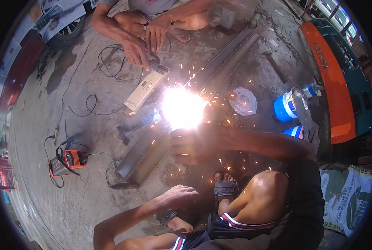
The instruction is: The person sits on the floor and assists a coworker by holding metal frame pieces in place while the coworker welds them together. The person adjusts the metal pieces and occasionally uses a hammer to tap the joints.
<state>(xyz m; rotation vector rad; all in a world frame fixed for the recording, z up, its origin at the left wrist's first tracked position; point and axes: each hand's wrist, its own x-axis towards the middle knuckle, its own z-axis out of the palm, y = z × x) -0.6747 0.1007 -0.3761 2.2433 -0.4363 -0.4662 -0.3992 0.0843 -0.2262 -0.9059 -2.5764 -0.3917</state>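
A blinding white arc (184,108) burns in the middle, throwing sparks and washing out whatever lies around it. Just below the glare is my right hand (190,146), its fingers curled; what they grip is lost in the light. My left hand (179,196) hangs above my foot, loosely closed, with nothing seen in it. From the arc a grey metal beam (142,154) runs toward the lower left. Long metal bars (232,56) lie on the far side. A co-worker's hand (134,50) reaches to a dark clamp-like piece at the end of a beige box (146,92).
An orange welding machine (71,161) sits at left, with a green cable (104,153) running to the beam. Blue paint cans (285,107), a crumpled plastic bag (242,101) and an orange panel (330,83) are at right. A printed sack (344,200) lies at lower right.
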